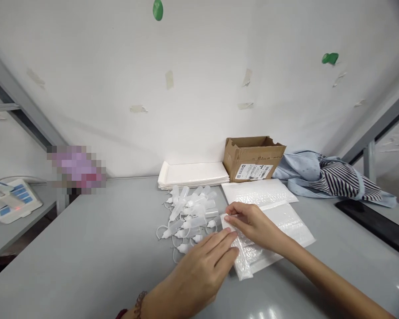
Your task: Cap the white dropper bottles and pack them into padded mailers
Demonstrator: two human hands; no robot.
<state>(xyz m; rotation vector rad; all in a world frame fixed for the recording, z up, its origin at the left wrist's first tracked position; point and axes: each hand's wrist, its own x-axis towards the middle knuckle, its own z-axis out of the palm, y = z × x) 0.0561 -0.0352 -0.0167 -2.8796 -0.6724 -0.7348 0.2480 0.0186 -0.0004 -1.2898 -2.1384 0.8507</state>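
Both hands are on a small white bubble-wrap pouch (242,261) at the table's middle. My left hand (204,270) has its fingers closed together against the pouch's left edge. Above it, my right hand (252,223) pinches the upper end of the pouch between thumb and fingers. Larger white bubble mailers (292,221) lie partly beneath the pouch and my right hand. Just left of the hands is a loose pile of translucent plastic squeeze bottles (194,221) with white tips and attached caps; its nearest bottles are partly hidden by my left hand.
Behind the bottles lies a stack of white envelopes (195,173), beside an open cardboard box (255,161). Blue and striped cloth (335,177) and a black flat object (378,226) are on the right. A white device (18,201) sits far left.
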